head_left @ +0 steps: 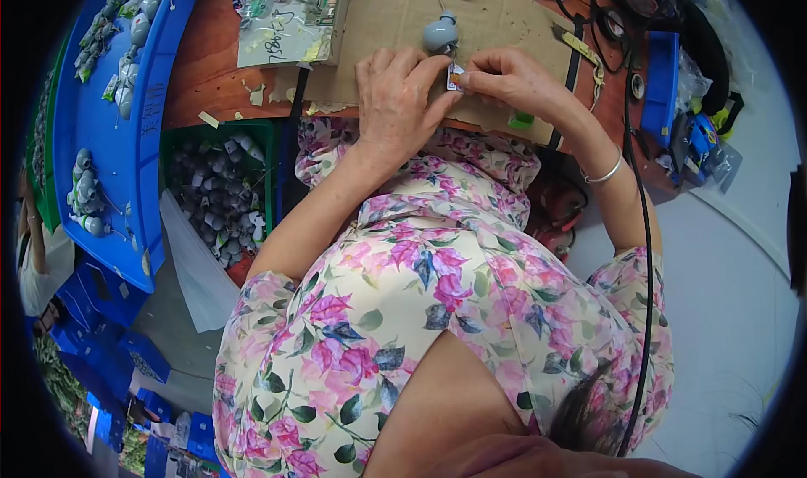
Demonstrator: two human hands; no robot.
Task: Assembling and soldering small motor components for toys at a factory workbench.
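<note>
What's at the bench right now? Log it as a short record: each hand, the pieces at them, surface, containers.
Left hand: thumb and forefinger at the piece's left side; firm grip unclear
Right hand: fingertips pinching the piece
Piece: small white piece, printed face
Nearest part: grey rounded part, just beyond the fingertips
Surface: brown cardboard sheet
Upper left of cardboard: green circuit board
Containers, left side: blue tray and green bin, both holding grey parts
</note>
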